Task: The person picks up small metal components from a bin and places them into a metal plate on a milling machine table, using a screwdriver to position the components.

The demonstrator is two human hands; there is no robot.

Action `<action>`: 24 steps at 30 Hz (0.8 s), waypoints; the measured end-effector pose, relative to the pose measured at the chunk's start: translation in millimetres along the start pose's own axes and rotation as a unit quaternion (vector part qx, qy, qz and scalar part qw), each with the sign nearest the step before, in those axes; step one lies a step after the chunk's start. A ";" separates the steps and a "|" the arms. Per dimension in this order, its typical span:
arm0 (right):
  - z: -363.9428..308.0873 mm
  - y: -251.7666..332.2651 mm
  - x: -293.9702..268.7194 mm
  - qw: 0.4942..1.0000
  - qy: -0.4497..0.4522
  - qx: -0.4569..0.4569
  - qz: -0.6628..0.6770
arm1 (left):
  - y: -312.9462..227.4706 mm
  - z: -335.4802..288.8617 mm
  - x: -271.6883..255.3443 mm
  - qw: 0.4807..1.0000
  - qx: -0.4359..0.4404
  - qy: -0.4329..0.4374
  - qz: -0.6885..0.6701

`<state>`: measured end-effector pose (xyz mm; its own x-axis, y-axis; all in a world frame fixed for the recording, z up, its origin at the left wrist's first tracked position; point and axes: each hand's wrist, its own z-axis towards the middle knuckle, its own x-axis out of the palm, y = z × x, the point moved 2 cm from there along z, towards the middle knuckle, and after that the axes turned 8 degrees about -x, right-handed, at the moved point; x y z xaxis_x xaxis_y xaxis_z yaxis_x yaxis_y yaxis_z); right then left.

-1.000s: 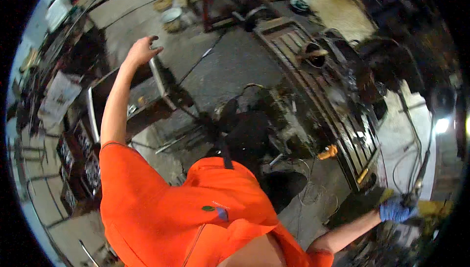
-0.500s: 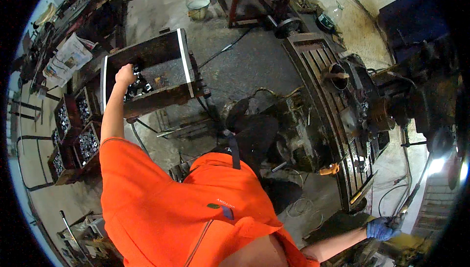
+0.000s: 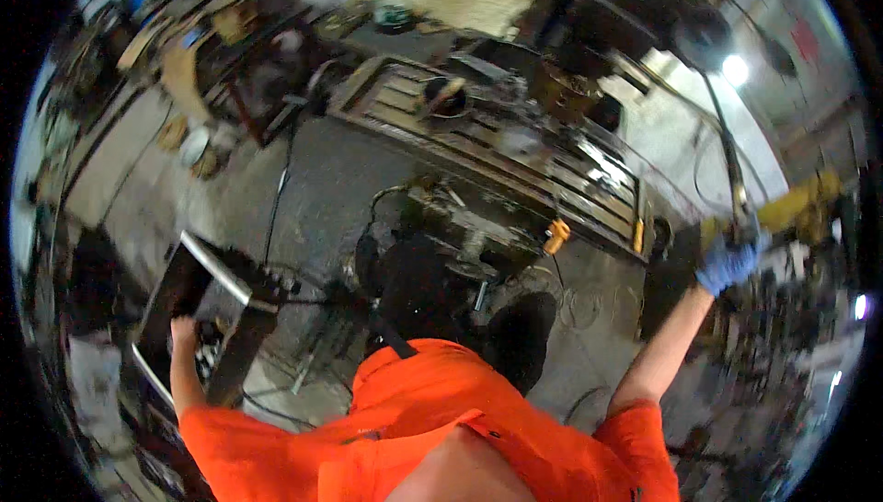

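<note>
My bare left hand reaches down into a dark, open-topped bin with pale strips along two edges. Small shiny metal parts lie beside it in the bin. Blur and the downward reach hide its fingers, so I cannot see whether they hold a part. On the far right, my right hand, in a blue glove, is closed around the lower end of a long lever. The lever slants up from the glove toward a bright lamp.
A long slotted machine table crosses ahead, with a dark round can and metal pieces on it. An orange handle hangs at its near edge. A pale bucket stands on the floor left. The lamp glows upper right.
The view has swung to the right, so the bin now sits lower left and the machine table lies across the middle. My left hand remains in the bin, my right on the lever.
</note>
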<state>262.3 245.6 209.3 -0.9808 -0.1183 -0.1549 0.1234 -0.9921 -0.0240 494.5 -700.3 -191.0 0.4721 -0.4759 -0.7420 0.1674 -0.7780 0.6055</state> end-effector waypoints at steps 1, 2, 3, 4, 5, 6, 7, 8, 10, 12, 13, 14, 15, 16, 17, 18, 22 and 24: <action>1.1 -2.4 -3.5 0.999 -0.008 0.033 0.011 | -8.0 7.9 -15.7 0.998 -0.009 0.011 -0.056; 1.1 -7.2 -16.8 0.995 -0.024 0.071 0.061 | -18.1 33.2 -50.1 0.995 -0.003 0.013 -0.103; 4.8 -2.4 -17.9 0.990 -0.042 0.085 0.109 | -21.2 25.7 -75.5 0.987 -0.020 0.024 -0.158; 7.4 0.2 -11.5 0.978 -0.061 0.105 0.170 | -8.8 10.8 -57.4 0.994 -0.049 0.016 -0.098; 14.4 9.8 -3.9 0.972 -0.070 0.100 0.200 | -2.8 -5.5 -54.2 0.986 -0.084 0.066 -0.130; 19.1 9.1 -5.4 0.933 -0.099 0.183 0.293 | 9.2 -5.1 -44.2 0.966 -0.130 -0.024 -0.223; 22.4 17.8 -11.3 0.886 -0.142 0.245 0.367 | -11.1 -7.1 -81.6 0.949 -0.147 -0.035 -0.277; 24.8 12.1 -9.5 0.868 -0.138 0.241 0.411 | -2.5 -14.6 -72.0 0.867 -0.177 -0.064 -0.462; 25.8 4.8 -6.5 0.840 -0.156 0.277 0.439 | 8.6 -25.3 -68.0 0.610 -0.248 -0.084 -0.748; 28.9 1.4 -10.5 0.847 -0.141 0.220 0.463 | 4.5 -40.6 -103.2 0.423 -0.312 -0.154 -0.837; 30.9 -3.7 -5.1 0.836 -0.137 0.200 0.492 | 48.9 -45.5 -54.5 0.205 -0.238 -0.039 -0.949; 32.5 -0.3 -9.4 0.841 -0.144 0.214 0.475 | 38.5 -41.9 -77.5 0.161 -0.223 -0.085 -0.958; 35.3 6.1 -13.3 0.846 -0.151 0.228 0.457 | 30.4 -38.0 -105.4 0.116 -0.209 -0.131 -0.962; 38.3 10.2 -13.6 0.845 -0.160 0.246 0.448 | 30.2 -41.2 -137.5 0.082 -0.189 -0.143 -0.968; 42.7 15.2 -12.3 0.839 -0.166 0.260 0.447 | 30.1 -44.0 -164.3 0.046 -0.172 -0.156 -0.972; 48.2 19.3 -13.4 0.835 -0.174 0.274 0.445 | 29.2 -40.7 -182.1 0.011 -0.152 -0.167 -0.974; 57.2 6.9 -12.4 0.847 -0.176 0.253 0.433 | 34.7 21.7 -207.2 -0.046 -0.060 -0.111 -0.991; 65.1 0.4 -12.1 0.852 -0.163 0.203 0.454 | 18.3 48.4 -247.2 -0.016 -0.012 -0.087 -0.996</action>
<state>264.4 243.9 275.4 -0.5068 -0.7850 0.3562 0.8562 -0.4101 0.3143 339.0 -616.7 -10.4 -0.4848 0.4400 0.7559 -0.3290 0.7090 -0.6238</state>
